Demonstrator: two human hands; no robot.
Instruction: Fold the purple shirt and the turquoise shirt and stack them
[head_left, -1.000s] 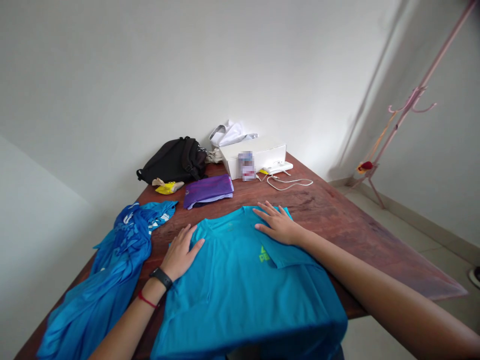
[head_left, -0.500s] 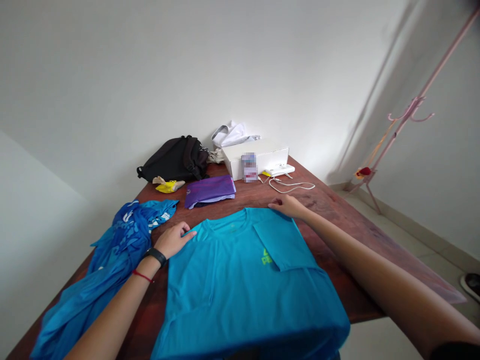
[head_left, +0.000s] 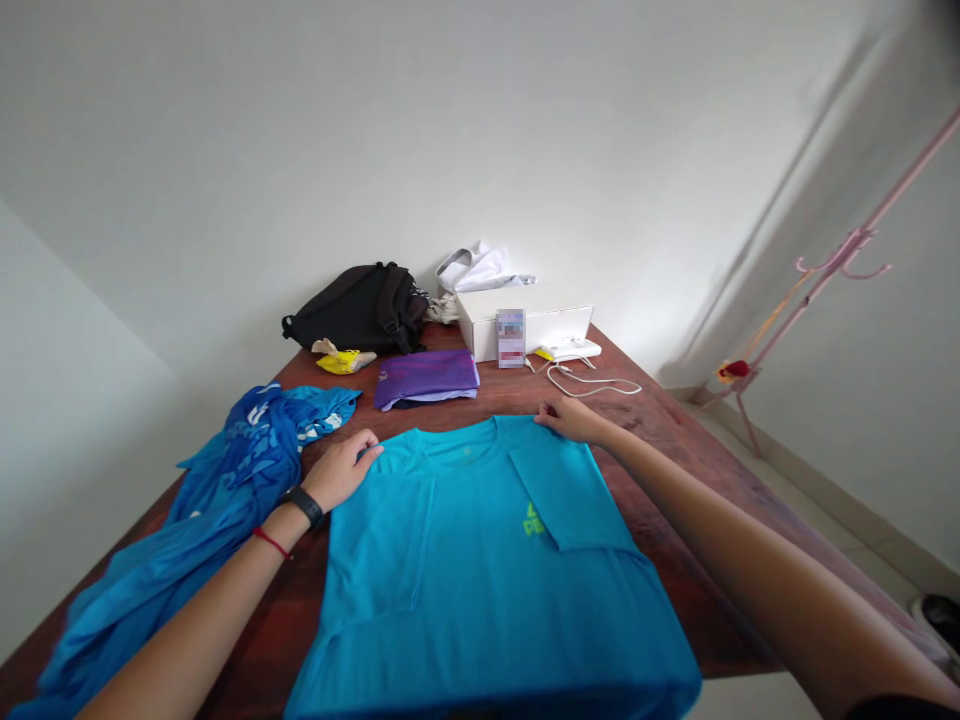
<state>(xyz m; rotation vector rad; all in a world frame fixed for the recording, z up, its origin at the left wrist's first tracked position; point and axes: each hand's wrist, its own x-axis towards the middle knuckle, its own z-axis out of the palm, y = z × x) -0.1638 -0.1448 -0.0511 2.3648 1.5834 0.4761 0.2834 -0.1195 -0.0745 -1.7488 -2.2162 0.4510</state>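
Observation:
A turquoise T-shirt (head_left: 480,560) lies spread on the table, collar away from me. Both its sleeves are folded inward over the front, and its lower end hangs over the near table edge. My left hand (head_left: 343,472), with a black band and a red string at the wrist, is closed on the shirt's left shoulder corner. At the right shoulder corner, my right hand (head_left: 571,420) pinches the fabric between thumb and fingers. A crumpled blue patterned garment (head_left: 255,460) lies beside my left forearm.
On the wooden table (head_left: 675,480), a folded purple garment (head_left: 427,378) lies beyond the collar. Behind it are a black backpack (head_left: 352,310), a yellow packet (head_left: 345,360), a white box (head_left: 540,310) and a white cable (head_left: 592,385). A pink coat stand (head_left: 810,290) stands at right.
My right hand has closed on the shirt's right shoulder corner. The left hand has shifted slightly left and away, and the shoulder fabric looks flatter. The camera view has shifted a little.

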